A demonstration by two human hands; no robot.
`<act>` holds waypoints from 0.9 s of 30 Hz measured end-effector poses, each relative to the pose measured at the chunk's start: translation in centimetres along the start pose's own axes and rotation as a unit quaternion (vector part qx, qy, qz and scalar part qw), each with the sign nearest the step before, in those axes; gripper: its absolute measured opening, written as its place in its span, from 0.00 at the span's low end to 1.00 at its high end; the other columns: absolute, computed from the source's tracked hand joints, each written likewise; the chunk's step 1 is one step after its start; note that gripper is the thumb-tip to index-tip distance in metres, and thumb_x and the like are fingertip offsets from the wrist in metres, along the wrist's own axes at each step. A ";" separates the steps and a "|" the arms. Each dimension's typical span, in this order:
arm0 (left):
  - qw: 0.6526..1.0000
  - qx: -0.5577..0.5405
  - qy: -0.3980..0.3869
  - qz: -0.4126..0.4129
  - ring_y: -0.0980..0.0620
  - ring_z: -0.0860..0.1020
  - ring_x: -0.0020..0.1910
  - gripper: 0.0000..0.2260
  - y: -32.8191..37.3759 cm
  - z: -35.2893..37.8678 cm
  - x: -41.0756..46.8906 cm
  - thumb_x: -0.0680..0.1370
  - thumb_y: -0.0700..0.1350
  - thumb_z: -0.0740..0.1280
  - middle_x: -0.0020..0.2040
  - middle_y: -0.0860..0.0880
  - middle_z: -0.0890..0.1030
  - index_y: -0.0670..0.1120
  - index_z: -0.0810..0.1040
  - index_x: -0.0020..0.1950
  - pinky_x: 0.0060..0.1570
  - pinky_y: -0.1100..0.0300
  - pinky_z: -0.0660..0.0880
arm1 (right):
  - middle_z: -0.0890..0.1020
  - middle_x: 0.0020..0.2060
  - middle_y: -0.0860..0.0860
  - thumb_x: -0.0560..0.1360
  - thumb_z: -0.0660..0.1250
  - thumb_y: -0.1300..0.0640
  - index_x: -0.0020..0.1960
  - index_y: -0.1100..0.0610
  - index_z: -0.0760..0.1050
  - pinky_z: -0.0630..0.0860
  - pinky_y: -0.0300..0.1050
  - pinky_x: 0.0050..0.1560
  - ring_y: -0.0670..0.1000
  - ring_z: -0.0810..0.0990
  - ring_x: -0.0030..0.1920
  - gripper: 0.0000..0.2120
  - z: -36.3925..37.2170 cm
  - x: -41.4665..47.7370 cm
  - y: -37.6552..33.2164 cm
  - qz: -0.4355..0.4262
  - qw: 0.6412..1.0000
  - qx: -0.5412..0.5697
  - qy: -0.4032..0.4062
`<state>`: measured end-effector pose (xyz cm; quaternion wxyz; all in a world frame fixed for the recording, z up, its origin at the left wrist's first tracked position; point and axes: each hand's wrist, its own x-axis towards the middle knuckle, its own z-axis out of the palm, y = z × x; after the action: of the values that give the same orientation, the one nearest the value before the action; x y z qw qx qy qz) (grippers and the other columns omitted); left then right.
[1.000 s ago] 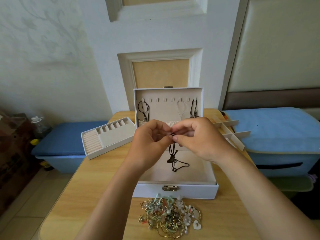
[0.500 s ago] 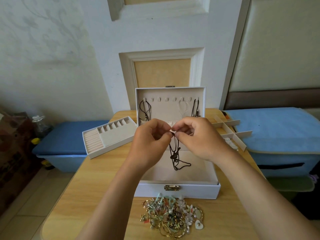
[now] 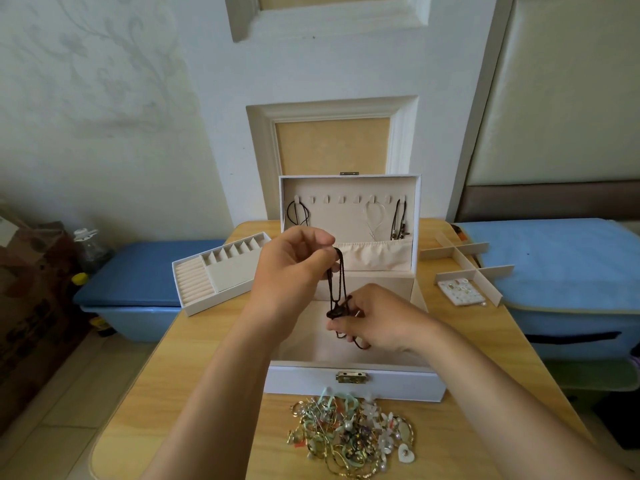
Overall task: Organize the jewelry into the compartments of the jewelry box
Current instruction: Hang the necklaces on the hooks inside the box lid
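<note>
While the left hand [image 3: 294, 268] pinches the top of a dark cord necklace [image 3: 337, 289] with curled fingers, the right hand [image 3: 384, 320] pinches its lower end at a dark knot or pendant. The cord hangs between them over the open jewelry box [image 3: 304, 379] in the middle of a wooden table [image 3: 207, 358]. Both hands and the cord hide much of the box's pale lining.

The upright lid [image 3: 349, 185] stands at the far side. On its hooks hang a dark cord [image 3: 298, 214] at the left, a clear loop [image 3: 375, 216], and more dark cords [image 3: 400, 220] at the right. The left hand covers part of the lid's fabric pocket.

A tangled pile of jewelry [image 3: 349, 434] lies just in front of the box, between the forearms. A lift-out tray [image 3: 221, 271] sits on the table's far left, and a loose divider grid [image 3: 464, 261] with a card of earrings [image 3: 460, 291] lies to the far right. A blue bin [image 3: 145, 271] stands left of the table and another [image 3: 561, 265] stands right. A bottle [image 3: 86, 244] stands at the far left.
</note>
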<state>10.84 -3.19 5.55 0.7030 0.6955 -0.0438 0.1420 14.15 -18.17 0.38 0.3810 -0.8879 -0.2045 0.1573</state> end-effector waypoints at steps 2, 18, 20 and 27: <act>1.000 0.001 0.002 0.003 0.50 0.79 0.37 0.08 0.0 -0.2 0.1 0.77 0.30 0.65 0.36 0.49 0.81 0.43 0.78 0.46 0.46 0.52 0.77 | 0.85 0.36 0.52 0.77 0.71 0.49 0.44 0.57 0.82 0.80 0.48 0.42 0.46 0.80 0.32 0.10 0.1 0.2 0.1 0.003 1.000 0.003 0.001; 1.000 -0.009 0.009 -0.013 0.52 0.79 0.39 0.06 -0.3 -0.4 0.2 0.79 0.34 0.65 0.35 0.51 0.82 0.43 0.77 0.53 0.51 0.51 0.77 | 0.84 0.34 0.51 0.78 0.70 0.58 0.44 0.60 0.81 0.84 0.45 0.45 0.46 0.83 0.36 0.07 1.1 0.3 0.9 -0.001 0.999 0.052 -0.002; 1.000 -0.008 0.005 -0.017 0.52 0.79 0.39 0.07 -0.4 -0.4 0.2 0.80 0.34 0.64 0.36 0.51 0.82 0.43 0.76 0.55 0.51 0.52 0.77 | 0.84 0.34 0.51 0.78 0.70 0.59 0.45 0.62 0.81 0.84 0.45 0.45 0.47 0.83 0.36 0.07 1.2 0.3 0.9 0.003 0.998 0.059 -0.005; 1.000 0.000 -0.005 -0.014 0.52 0.79 0.40 0.09 -0.5 -0.6 0.3 0.81 0.35 0.63 0.37 0.51 0.81 0.43 0.75 0.59 0.51 0.54 0.77 | 0.84 0.35 0.53 0.78 0.70 0.59 0.43 0.62 0.82 0.84 0.49 0.46 0.50 0.84 0.37 0.08 1.7 0.2 0.8 0.012 0.997 0.071 -0.019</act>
<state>11.23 -2.57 5.14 0.7044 0.6970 -0.0373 0.1289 13.82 -17.58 -1.35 0.4376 -0.8578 -0.1888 0.1925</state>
